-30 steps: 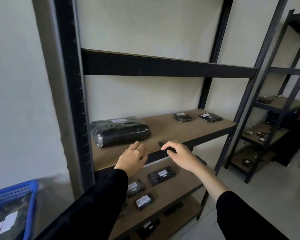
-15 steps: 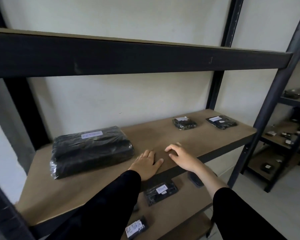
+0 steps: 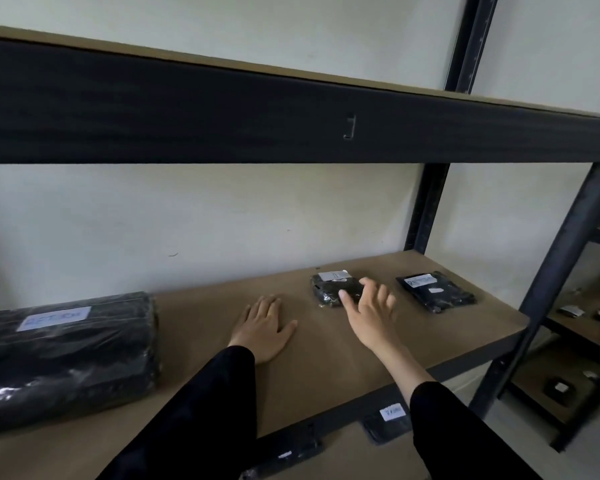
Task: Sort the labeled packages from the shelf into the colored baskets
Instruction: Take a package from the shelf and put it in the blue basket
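Your small black package (image 3: 333, 289) lies just right of the frame's middle, on the wooden shelf (image 3: 326, 358), a white label at its far edge. Your right hand (image 3: 371, 308) is over its near right side, fingers spread and lightly bent, thumb and fingertips at the wrapper; whether they actually pinch it you cannot tell from here. Your left hand (image 3: 264, 327) rests flat on the shelf board near the centre of the frame, fingers straight, holding nothing. Further right on the same board lies a flat black package (image 3: 437, 292) with a white label, well apart from your hand. At the left edge of the frame sits a large black wrapped bundle (image 3: 63, 355) with a pale label on top. Below the shelf front, near the bottom of the frame, another labelled packet (image 3: 387, 422) shows on the lower board.
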